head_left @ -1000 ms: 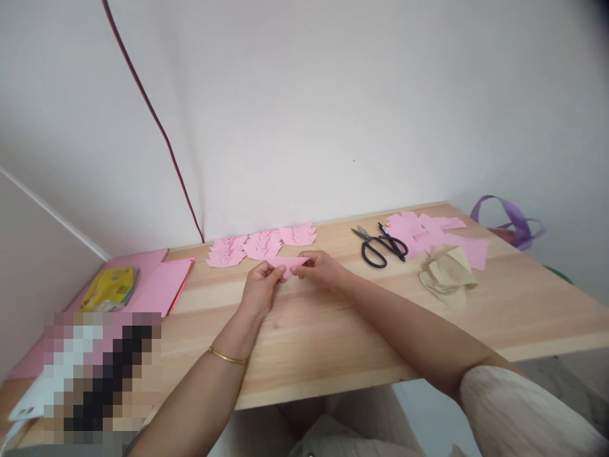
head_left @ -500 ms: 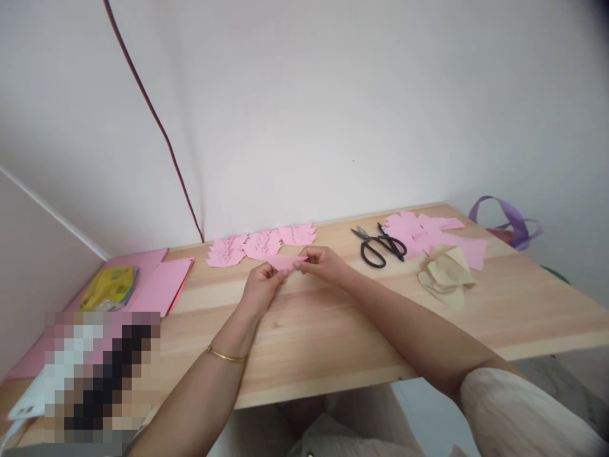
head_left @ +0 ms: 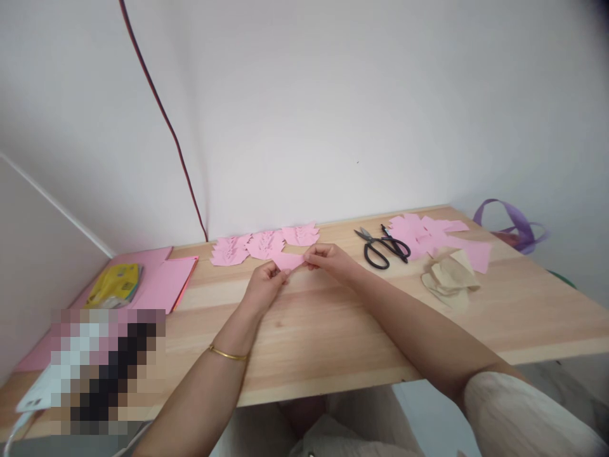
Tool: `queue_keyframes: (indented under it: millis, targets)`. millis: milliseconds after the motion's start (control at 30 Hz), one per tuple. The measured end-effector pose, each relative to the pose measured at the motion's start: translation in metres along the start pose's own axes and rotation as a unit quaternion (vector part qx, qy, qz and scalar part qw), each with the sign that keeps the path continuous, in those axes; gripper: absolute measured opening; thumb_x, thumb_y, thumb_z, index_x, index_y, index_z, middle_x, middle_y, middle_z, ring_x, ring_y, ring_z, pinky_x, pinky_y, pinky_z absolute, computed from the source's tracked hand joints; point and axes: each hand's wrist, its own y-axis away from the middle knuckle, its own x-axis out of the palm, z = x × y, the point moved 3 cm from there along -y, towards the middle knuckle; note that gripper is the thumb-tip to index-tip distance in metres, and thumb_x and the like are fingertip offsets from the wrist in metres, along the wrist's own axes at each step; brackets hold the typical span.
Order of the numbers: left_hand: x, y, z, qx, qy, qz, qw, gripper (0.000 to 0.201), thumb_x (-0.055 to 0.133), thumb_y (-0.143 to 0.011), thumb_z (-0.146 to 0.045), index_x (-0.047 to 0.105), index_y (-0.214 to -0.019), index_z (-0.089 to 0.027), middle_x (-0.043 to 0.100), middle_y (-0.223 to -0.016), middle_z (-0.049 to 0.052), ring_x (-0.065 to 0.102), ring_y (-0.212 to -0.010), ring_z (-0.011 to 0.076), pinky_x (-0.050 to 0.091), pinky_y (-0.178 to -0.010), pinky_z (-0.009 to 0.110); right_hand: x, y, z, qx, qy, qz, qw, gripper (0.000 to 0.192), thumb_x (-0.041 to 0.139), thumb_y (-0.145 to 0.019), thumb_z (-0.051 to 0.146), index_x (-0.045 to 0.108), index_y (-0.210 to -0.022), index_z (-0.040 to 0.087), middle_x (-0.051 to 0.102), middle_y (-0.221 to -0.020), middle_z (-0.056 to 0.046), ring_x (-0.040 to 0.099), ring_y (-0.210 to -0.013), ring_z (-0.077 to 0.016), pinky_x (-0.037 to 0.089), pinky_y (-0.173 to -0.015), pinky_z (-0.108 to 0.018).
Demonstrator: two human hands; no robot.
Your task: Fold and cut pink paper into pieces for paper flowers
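The pink paper piece (head_left: 287,260) sits between your two hands, just above the tabletop (head_left: 333,330) and in front of the row of cut pink shapes (head_left: 264,244) that lies along the wall edge. Your left hand (head_left: 265,287) pinches its left end, fingers closed on the paper, and your right hand (head_left: 328,259) pinches its right end the same way, so the piece spans the short gap between your fingertips. A thin gold bangle (head_left: 227,354) circles your left wrist. To your right on the tabletop lie black-handled scissors (head_left: 383,246), touching the edge of a loose pile of pink paper scraps (head_left: 431,233), and just in front of that pile rests a crumpled tan paper (head_left: 450,278). A purple ribbon (head_left: 511,223) shows beyond the far right corner. To your left, flat pink sheets (head_left: 164,285) lie stacked near the wall, with a yellow packet (head_left: 114,285) beside them. A dark red cord (head_left: 164,120) runs down the white wall to the tabletop's back edge.
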Motion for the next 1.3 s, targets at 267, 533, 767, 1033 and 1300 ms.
queue_keyframes:
  millis: [267, 533, 767, 1033, 1300]
  targets:
    - [-0.002, -0.003, 0.006, 0.009, 0.069, -0.053, 0.996, 0.022, 0.073, -0.063, -0.03, 0.068, -0.077, -0.015, 0.061, -0.066, 0.0, 0.05, -0.058, 0.0098, 0.043, -0.059, 0.022, 0.009, 0.002, 0.004, -0.011, -0.045, 0.033, 0.998, 0.035, 0.065, -0.071, 0.047, 0.061, -0.088, 0.016, 0.062, -0.077, -0.003, 0.056, -0.069, -0.0112, 0.043, -0.067, -0.025]
    - [0.003, -0.002, 0.009, 0.021, 0.038, -0.012, 0.999, 0.026, 0.072, -0.064, -0.033, 0.068, -0.081, -0.014, 0.063, -0.068, 0.001, 0.052, -0.06, 0.0106, 0.043, -0.061, 0.024, 0.024, 0.004, 0.004, -0.055, -0.003, 0.009, 0.998, 0.026, 0.067, -0.07, 0.04, 0.062, -0.078, 0.016, 0.061, -0.072, -0.001, 0.056, -0.068, -0.012, 0.042, -0.066, -0.024]
    - [-0.004, -0.004, 0.011, 0.016, -0.013, -0.051, 0.998, 0.02, 0.071, -0.064, -0.031, 0.06, -0.064, -0.014, 0.057, -0.057, -0.002, 0.049, -0.055, 0.0096, 0.038, -0.057, 0.022, -0.006, 0.001, 0.008, -0.063, 0.058, -0.113, 0.99, 0.034, 0.057, -0.077, 0.048, 0.066, -0.07, 0.016, 0.063, -0.069, -0.002, 0.054, -0.065, -0.0119, 0.041, -0.065, -0.024]
    - [-0.001, -0.003, 0.007, 0.0, 0.08, -0.061, 0.995, 0.022, 0.073, -0.061, -0.031, 0.063, -0.071, -0.014, 0.058, -0.061, -0.002, 0.05, -0.056, 0.0098, 0.042, -0.059, 0.023, 0.0, 0.0, 0.006, -0.035, 0.015, -0.075, 0.997, 0.033, 0.065, -0.07, 0.047, 0.065, -0.082, 0.016, 0.063, -0.074, -0.002, 0.054, -0.065, -0.0106, 0.044, -0.065, -0.025]
    - [0.006, 0.0, 0.008, 0.043, 0.018, 0.001, 0.999, 0.022, 0.07, -0.068, -0.031, 0.067, -0.08, -0.013, 0.062, -0.066, 0.002, 0.051, -0.061, 0.0112, 0.041, -0.061, 0.023, 0.031, 0.008, 0.002, -0.051, 0.021, 0.039, 0.998, 0.029, 0.065, -0.072, 0.042, 0.061, -0.08, 0.014, 0.06, -0.072, -0.001, 0.053, -0.067, -0.0115, 0.041, -0.062, -0.024]
